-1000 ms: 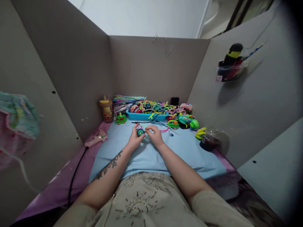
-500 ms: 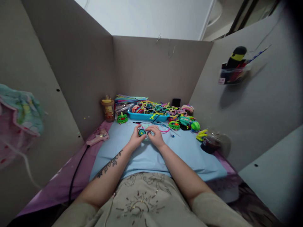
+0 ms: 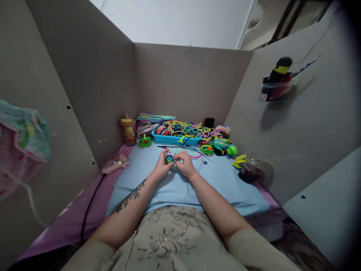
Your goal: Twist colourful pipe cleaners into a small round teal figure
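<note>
Over the middle of the light blue cloth (image 3: 158,188), my left hand (image 3: 161,165) is closed around a small round teal pipe-cleaner piece (image 3: 169,159) with a yellow spot at its centre. My right hand (image 3: 185,164) pinches at the right edge of that piece, its thumb and fingers together. What exactly lies between the right fingertips is too small to make out. Beyond my hands lie a pink pipe cleaner (image 3: 196,156) and a thin dark strand (image 3: 166,146). A small dark blue item (image 3: 205,162) rests to the right.
A blue tray (image 3: 175,140) of tangled pipe cleaners stands at the back. Finished-looking fuzzy pieces (image 3: 221,143) cluster right of it, a green one (image 3: 145,141) left. A pink glue gun (image 3: 116,165) with a black cord lies left. A dark cup (image 3: 249,173) stands right. Grey panels (image 3: 194,82) enclose the table.
My right fingers have shifted slightly at the piece's right edge. My left hand keeps its hold, and the view has moved a little.
</note>
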`<state>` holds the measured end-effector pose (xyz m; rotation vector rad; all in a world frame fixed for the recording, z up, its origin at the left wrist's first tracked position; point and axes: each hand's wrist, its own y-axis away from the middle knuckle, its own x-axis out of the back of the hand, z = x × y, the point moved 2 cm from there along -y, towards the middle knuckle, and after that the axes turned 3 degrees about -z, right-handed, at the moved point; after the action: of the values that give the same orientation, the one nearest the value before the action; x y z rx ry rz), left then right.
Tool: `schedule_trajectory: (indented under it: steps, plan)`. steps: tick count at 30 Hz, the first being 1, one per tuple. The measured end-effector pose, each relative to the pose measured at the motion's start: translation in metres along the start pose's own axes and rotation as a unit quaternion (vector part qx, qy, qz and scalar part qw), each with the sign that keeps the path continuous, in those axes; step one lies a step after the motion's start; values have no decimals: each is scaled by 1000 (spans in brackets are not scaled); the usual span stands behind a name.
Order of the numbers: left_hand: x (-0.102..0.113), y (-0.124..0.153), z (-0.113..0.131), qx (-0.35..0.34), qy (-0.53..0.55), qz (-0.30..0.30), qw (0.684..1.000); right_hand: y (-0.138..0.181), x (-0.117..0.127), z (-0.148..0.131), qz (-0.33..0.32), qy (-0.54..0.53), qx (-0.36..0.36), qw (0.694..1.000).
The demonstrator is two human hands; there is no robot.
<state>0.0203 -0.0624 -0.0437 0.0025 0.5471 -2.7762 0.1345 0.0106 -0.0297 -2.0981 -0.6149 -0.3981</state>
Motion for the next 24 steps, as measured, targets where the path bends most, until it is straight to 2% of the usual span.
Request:
schedule_trajectory:
  steps: [5,9,16,21,24]
  plan:
    - [6,-2,-7,-7,-58,19,998,2,-5,6,2,1,-30,1000]
    - [9,-4,-11,-3,-85,34,996,4,-8,11,-4,26,-17,999]
    - [5,-2,-4,46,24,13,999,3,-8,15,-45,93,30,994]
    - [4,1,3,99,76,10,992,1,-4,9,-65,95,38,993]
    - [5,1,3,108,89,11,990,1,-2,3,-64,65,27,995]
